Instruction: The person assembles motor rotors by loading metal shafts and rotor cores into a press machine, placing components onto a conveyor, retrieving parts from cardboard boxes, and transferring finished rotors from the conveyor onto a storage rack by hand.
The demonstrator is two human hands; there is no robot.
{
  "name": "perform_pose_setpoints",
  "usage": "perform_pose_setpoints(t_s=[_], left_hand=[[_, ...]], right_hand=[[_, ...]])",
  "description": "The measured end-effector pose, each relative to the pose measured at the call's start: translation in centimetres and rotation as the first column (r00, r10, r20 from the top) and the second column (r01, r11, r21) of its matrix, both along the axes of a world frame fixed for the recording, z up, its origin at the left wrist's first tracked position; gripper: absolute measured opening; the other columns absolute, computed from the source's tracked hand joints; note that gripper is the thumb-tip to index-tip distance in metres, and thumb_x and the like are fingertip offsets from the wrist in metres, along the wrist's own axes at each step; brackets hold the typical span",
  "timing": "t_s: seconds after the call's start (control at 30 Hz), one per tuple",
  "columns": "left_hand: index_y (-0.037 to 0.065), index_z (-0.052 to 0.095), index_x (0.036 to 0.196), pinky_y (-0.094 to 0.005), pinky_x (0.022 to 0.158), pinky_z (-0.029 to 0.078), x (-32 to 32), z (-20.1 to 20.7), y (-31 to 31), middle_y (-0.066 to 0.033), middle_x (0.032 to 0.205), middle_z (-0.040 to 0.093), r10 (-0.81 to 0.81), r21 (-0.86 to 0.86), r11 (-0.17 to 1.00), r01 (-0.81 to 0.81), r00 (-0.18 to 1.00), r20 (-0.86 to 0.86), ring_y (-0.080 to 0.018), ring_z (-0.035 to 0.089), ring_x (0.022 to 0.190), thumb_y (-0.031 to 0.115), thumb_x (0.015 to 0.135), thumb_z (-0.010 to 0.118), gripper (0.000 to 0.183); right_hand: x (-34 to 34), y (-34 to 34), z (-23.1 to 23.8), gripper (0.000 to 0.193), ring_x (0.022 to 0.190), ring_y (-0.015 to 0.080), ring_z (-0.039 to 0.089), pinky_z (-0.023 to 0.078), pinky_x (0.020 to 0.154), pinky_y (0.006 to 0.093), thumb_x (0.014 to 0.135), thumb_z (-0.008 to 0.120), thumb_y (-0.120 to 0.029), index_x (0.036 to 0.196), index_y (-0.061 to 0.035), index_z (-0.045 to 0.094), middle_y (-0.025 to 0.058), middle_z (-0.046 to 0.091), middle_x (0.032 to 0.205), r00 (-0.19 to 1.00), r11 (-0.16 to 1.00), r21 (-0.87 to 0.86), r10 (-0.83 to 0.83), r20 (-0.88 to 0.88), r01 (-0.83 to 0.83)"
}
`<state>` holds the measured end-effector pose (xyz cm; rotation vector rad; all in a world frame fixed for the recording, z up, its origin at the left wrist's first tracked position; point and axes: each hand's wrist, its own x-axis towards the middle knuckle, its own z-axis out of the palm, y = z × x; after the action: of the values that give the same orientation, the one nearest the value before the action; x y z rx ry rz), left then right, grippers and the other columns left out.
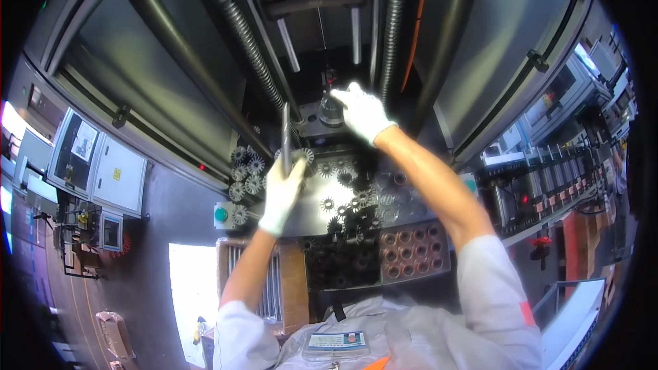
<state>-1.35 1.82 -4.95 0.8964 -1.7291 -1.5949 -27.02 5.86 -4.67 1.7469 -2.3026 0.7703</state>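
Observation:
My left hand, in a white glove, is closed around the lower part of a grey metal shaft that stands nearly upright. A toothed metal disc shows right beside these fingers; whether it sits on the shaft I cannot tell. Farther forward, my gloved right hand reaches into the press, its fingers bent together at the upper part of a round metal fixture. What those fingertips grip is too small to make out. Several toothed discs lie loose on the bright metal plate below my hands.
Stacks of toothed discs stand at the left. Nearer me are a black tray, a tray of copper rings and a box of metal rods. Steel columns flank the press. A green button sits at the left.

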Motion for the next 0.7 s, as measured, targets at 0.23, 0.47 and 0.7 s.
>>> perform_pose_setpoints(t_s=[0.23,0.47,0.7], left_hand=[[0.007,0.064,0.102,-0.0201,0.047,0.035,-13.6,9.1,-3.6,0.0061,0.071,0.053,-0.081,-0.047,0.996,0.071,0.961,-0.264,-0.0024,0.042,0.054,0.019,0.098,0.065,0.013],[0.014,0.047,0.078,-0.0237,0.037,0.029,-20.5,9.2,-9.5,0.0065,0.055,0.041,-0.040,-0.331,0.936,-0.119,0.898,-0.438,-0.0050,0.037,0.040,0.027,0.097,0.067,0.030],[0.005,0.057,0.076,-0.0301,0.047,0.039,-18.3,13.5,-8.9,0.0004,0.053,0.045,-0.067,-0.372,0.927,-0.045,0.957,-0.283,-0.0133,0.045,0.045,0.031,0.098,0.064,0.035]], right_hand=[[3.0,15.1,1.7,0.031,0.088,0.0358,0.064,0.054,0.077,0.0459,0.095,0.056,-0.017,0.124,-0.0153,0.064,0.0137,0.060,0.100,0.953,0.977,-0.043,0.211,0.218,-0.207],[4.2,35.3,-2.4,0.025,0.088,0.0357,0.065,0.054,0.076,0.0434,0.093,0.063,-0.014,0.117,-0.0090,0.069,0.0146,0.064,0.095,0.911,0.977,0.210,-0.117,0.395,0.035],[3.9,41.3,-2.8,0.027,0.099,0.0252,0.070,0.054,0.089,0.0351,0.092,0.065,-0.003,0.118,0.0008,0.068,0.0165,0.072,0.106,0.696,0.953,0.147,-0.295,0.655,0.266]])
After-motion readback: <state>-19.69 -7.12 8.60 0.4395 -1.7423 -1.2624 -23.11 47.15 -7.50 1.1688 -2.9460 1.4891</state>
